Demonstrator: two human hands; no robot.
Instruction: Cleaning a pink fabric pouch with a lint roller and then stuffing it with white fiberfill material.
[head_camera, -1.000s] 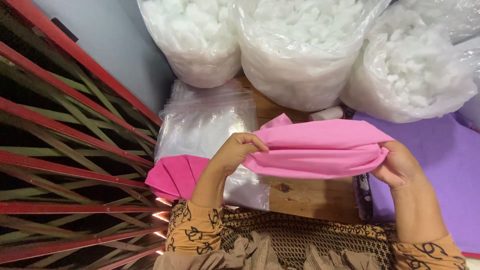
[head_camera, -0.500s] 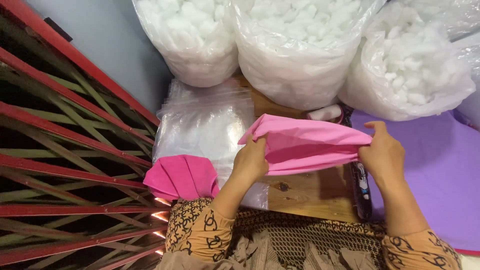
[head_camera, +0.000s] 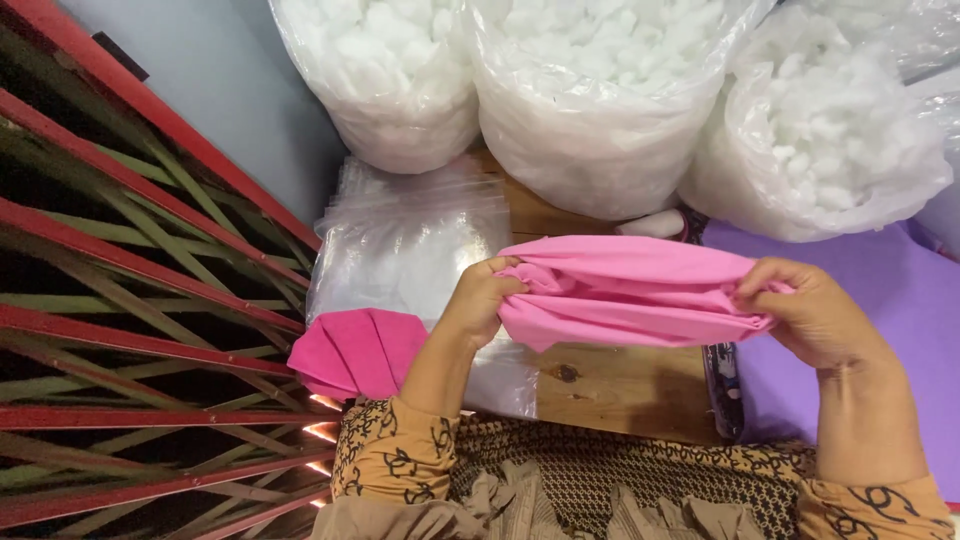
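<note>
I hold a light pink cloth (head_camera: 630, 290) stretched between both hands above a wooden tabletop (head_camera: 610, 385). My left hand (head_camera: 478, 303) pinches its bunched left end. My right hand (head_camera: 815, 312) grips the gathered right end. The cloth is folded lengthwise and wrinkled near both grips. A darker pink cloth (head_camera: 358, 350) lies folded at the table's left edge, just below my left wrist.
Three big clear bags of white stuffing (head_camera: 600, 90) stand at the back. A stack of clear plastic bags (head_camera: 405, 240) lies left of the cloth. A purple mat (head_camera: 880, 330) covers the right side. A red and green lattice (head_camera: 130, 300) runs along the left.
Both hands have gathered the cloth again. Half a second ago it was spread open with fingers inside; now its ends are bunched in closed fists and pulled taut.
</note>
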